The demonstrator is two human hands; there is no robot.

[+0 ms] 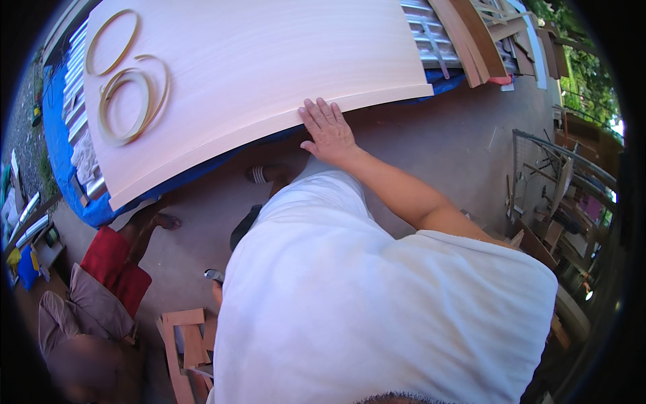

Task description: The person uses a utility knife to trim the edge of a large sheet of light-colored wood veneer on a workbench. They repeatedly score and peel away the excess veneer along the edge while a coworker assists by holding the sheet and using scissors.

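Observation:
My right hand point(329, 132) rests palm down at the near edge of a large pale wood-faced panel point(269, 54). Its fingers are spread over a thin pale strip point(235, 133) that runs along this edge. Low at my left side, mostly hidden behind my white shirt, my left hand point(217, 292) is closed around a small silver-and-black tool point(214, 275) whose kind I cannot make out. Coils of pale edging strip point(125, 108) lie on the panel's left part, with a single loop point(89, 48) beyond them.
Blue sheeting point(59, 145) and silvery corrugated material show under the panel. At lower left a person in red shorts point(113, 259) is close by. Wooden pieces point(176, 350) stand near my left side. Long boards point(464, 37) lie at far right; a metal frame point(531, 151) and scrap line the right.

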